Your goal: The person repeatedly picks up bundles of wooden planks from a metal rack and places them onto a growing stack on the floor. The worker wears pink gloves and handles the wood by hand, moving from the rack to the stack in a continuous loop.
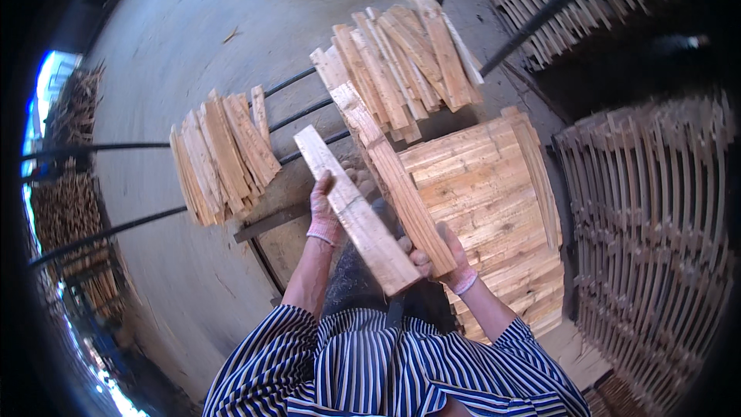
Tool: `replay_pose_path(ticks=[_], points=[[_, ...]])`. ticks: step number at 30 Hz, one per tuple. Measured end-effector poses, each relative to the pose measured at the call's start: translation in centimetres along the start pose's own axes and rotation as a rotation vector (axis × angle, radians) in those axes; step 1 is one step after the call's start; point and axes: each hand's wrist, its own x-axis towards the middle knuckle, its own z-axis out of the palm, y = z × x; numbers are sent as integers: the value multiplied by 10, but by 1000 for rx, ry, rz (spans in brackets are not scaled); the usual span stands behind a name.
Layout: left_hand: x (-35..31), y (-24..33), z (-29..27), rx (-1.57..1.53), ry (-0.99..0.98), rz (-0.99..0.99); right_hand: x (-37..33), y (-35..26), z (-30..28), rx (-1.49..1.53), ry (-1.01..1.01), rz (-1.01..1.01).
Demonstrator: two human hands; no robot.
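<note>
Two wooden boards are held side by side in front of my body, slanting from upper left to lower right. My gloved left hand (pixel 325 208) is closed round the paler left board (pixel 356 212), its thumb on the near edge. The reddish-brown right board (pixel 397 177) is in my gloved right hand (pixel 448 256), gripped near its lower end. The fingertips of that hand also reach the lower end of the paler board. Part of each hand is hidden behind the wood. The right board's far end lies close to a pile of boards (pixel 394 69).
A smaller pile of boards (pixel 222 156) rests on dark metal bars (pixel 297 112) at the left. To my right lies a broad stack of boards (pixel 482 193), with one loose strip (pixel 536 177) on top. Tall stacks of wooden slats (pixel 648 224) stand farther right.
</note>
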Motion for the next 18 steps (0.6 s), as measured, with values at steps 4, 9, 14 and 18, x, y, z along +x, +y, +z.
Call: replay_pose_path(ticks=[4, 9, 14, 18], points=[[-1, 41, 34, 425, -36, 49, -45, 5, 28, -435, 138, 62], [43, -3, 83, 768, -43, -118, 5, -49, 22, -292, -30, -412], [56, -57, 118, 1145, -205, -304, -89, -30, -54, -558, 185, -725], [42, -90, 98, 1882, -629, -135, -214, 63, -103, -1484, 1342, -405]])
